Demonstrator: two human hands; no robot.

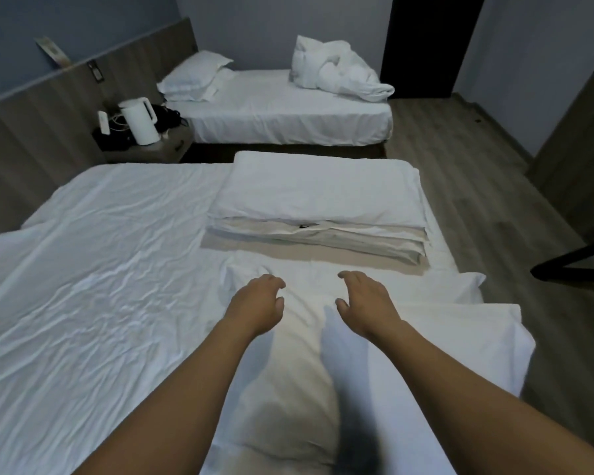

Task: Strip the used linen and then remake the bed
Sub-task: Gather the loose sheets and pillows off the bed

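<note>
A wide bed fills the near view, covered by a wrinkled white sheet (100, 286). On its far right part lies a folded white duvet (319, 197) stacked on folded beige linen (323, 240). A white pillow (306, 365) lies in front of me near the bed's right edge. My left hand (258, 303) and my right hand (364, 299) hover side by side over the pillow's far end, fingers loosely curled and holding nothing. They are apart from each other, palms facing inward.
A second bed (282, 111) stands behind, with stacked pillows (192, 75) and a crumpled white duvet (336, 68). Between the beds a nightstand (172, 149) carries a white kettle (139, 120) and cables. Wooden floor (460, 156) runs along the right; a dark door (422, 42) is at the back.
</note>
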